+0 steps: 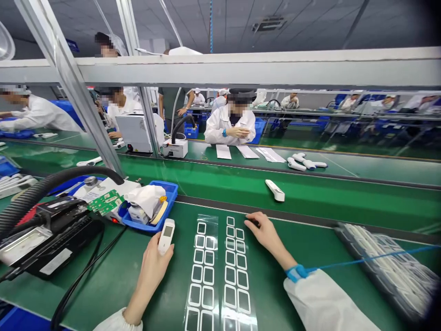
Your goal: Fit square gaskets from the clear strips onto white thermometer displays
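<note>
Left hand: fingers closed around the lower body of a white handheld infrared thermometer, held upright. The grip sat low, leaving the small display uncovered and facing up, which suited reading it. Right hand: fingers together, resting on the green mat, tips at a small dark object; could not tell whether they clamped it. The wrist was low and the touch looked light.

Between the hands lay two strips of clear film printed with rows of black-framed windows, the right fingertips just beside the top of the nearer strip. Beyond the left fingers stood a blue plastic tray holding tissue, with a green circuit board just left of it. Past the right fingers, a second thermometer lay on the belt. A blue wrist strap circled the right wrist.
</note>
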Available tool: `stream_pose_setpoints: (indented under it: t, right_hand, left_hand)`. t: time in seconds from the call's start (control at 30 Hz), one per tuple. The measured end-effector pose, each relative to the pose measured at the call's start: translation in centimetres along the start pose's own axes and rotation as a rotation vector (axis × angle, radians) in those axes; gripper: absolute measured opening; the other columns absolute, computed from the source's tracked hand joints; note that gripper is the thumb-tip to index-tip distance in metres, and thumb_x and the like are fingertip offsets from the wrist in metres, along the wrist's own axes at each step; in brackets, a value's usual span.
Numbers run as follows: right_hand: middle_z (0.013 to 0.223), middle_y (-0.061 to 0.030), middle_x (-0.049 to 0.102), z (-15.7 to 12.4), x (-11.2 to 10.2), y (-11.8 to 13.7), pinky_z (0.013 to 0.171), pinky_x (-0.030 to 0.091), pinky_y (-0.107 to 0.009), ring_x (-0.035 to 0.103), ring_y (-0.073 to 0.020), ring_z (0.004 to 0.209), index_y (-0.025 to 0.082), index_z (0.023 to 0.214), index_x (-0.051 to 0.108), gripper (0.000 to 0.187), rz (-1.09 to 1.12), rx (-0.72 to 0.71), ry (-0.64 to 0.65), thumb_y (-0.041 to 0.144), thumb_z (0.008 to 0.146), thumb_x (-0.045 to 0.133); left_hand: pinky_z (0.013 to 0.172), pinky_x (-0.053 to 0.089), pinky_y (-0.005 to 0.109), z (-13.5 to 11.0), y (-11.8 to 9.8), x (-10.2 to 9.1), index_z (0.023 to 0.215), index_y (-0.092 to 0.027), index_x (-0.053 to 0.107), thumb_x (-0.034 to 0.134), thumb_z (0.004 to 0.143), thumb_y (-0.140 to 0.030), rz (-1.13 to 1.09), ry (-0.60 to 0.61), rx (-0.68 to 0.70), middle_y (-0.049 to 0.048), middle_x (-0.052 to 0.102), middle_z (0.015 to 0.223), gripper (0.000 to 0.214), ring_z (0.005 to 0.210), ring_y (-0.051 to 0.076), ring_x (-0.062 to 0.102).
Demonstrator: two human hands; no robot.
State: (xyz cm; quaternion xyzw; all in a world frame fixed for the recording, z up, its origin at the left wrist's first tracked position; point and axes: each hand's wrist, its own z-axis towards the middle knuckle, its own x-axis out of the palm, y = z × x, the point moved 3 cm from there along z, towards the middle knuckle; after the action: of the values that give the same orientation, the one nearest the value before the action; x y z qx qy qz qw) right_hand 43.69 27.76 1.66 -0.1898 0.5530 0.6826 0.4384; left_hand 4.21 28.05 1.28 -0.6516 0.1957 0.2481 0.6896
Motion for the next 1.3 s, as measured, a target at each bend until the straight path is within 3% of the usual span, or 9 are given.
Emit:
stream_pose_setpoints:
  t: [0.13,0.23,0.47,0.6,0.77,0.9,1.03,1.17,1.3]
  right_hand:
    - [0.1,-0.0105,0.067,-0.7,1.3,1.0,0.086,0.048,-0.043,0.061,-0.027,0.094,0.019,0.1,0.066,0.024,0.021,-0.044,-0.006,0.036,0.087,0.056]
    - [0.104,-0.0105,0.065,-0.4,1.6,1.3,0.089,0.045,-0.044,0.058,-0.0278,0.098,0.02,0.103,0.064,0.023,0.021,-0.066,-0.009,0.034,0.088,0.052]
    - [0.103,-0.0107,0.063,-0.9,2.4,1.7,0.081,0.042,-0.043,0.055,-0.0302,0.097,0.021,0.111,0.06,0.026,-0.045,-0.06,0.011,0.024,0.088,0.049]
    - [0.093,-0.0095,0.062,-0.9,2.4,1.6,0.077,0.041,-0.04,0.054,-0.0286,0.091,0.02,0.1,0.062,0.019,-0.068,-0.053,0.023,0.021,0.087,0.049]
    - [0.086,-0.008,0.062,-0.7,2.3,1.5,0.074,0.04,-0.039,0.054,-0.0272,0.086,0.021,0.085,0.058,0.011,-0.049,-0.048,0.015,0.018,0.084,0.047]
    - [0.079,-0.0051,0.063,-0.7,2.1,1.3,0.073,0.042,-0.038,0.056,-0.0254,0.081,0.022,0.09,0.056,0.012,0.002,-0.049,0.003,0.018,0.084,0.045]
    - [0.096,-0.0119,0.062,-0.9,1.3,2.1,0.079,0.042,-0.046,0.055,-0.03,0.091,0.019,0.099,0.057,0.018,0.026,-0.051,-0.076,0.023,0.085,0.047]
    - [0.093,-0.0087,0.061,-1.7,1.5,5.9,0.078,0.045,-0.04,0.057,-0.0255,0.086,0.021,0.091,0.059,0.015,0.097,-0.142,-0.054,0.028,0.091,0.045]
    - [0.081,-0.004,0.06,-2.6,3.8,10.7,0.072,0.046,-0.034,0.058,-0.0212,0.078,0.022,0.082,0.06,0.019,0.197,-0.235,0.074,0.027,0.094,0.046]
  left_hand:
    - [0.064,0.047,0.035,-0.8,-1.7,-0.1,0.098,-0.021,0.057,0.06,0.076,-0.048,-0.145,0.007,-0.065,0.0015,0.063,0.074,0.035,0.066,0.024,0.06]
    - [0.056,0.047,0.031,-0.7,-3.5,0.8,0.094,-0.021,0.053,0.067,0.071,-0.045,-0.321,0.062,-0.088,-0.002,0.06,0.067,0.035,0.054,0.019,0.056]
    - [0.049,0.046,0.024,1.1,-7.8,4.4,0.084,-0.02,0.051,0.068,0.069,-0.034,-0.477,0.184,-0.019,-0.0016,0.062,0.065,0.027,0.051,0.014,0.056]
    - [0.047,0.047,0.024,1.5,-8.9,5.9,0.083,-0.02,0.051,0.07,0.067,-0.032,-0.507,0.197,-0.022,-0.001,0.063,0.065,0.028,0.052,0.015,0.057]
    - [0.047,0.047,0.023,1.7,-9.3,6.5,0.083,-0.02,0.052,0.072,0.068,-0.027,-0.499,0.182,-0.015,-0.0013,0.064,0.068,0.026,0.051,0.013,0.057]
    - [0.049,0.048,0.022,2.7,-8.7,6.1,0.085,-0.02,0.053,0.072,0.07,-0.021,-0.485,0.141,-0.025,-0.0023,0.064,0.07,0.024,0.053,0.013,0.059]
    - [0.048,0.048,0.021,4.3,-7.1,5.8,0.084,-0.019,0.053,0.075,0.069,-0.013,-0.483,0.103,-0.09,-0.001,0.067,0.08,0.028,0.051,0.011,0.059]
    - [0.05,0.052,0.022,5.6,-6.1,6.6,0.086,-0.017,0.051,0.076,0.073,-0.011,-0.548,0.153,-0.193,0.0012,0.066,0.081,0.028,0.06,0.015,0.066]
    - [0.052,0.055,0.023,6.1,-6.3,8.2,0.094,-0.013,0.056,0.07,0.083,-0.01,-0.617,0.239,-0.279,-0.001,0.064,0.076,0.019,0.063,0.014,0.066]
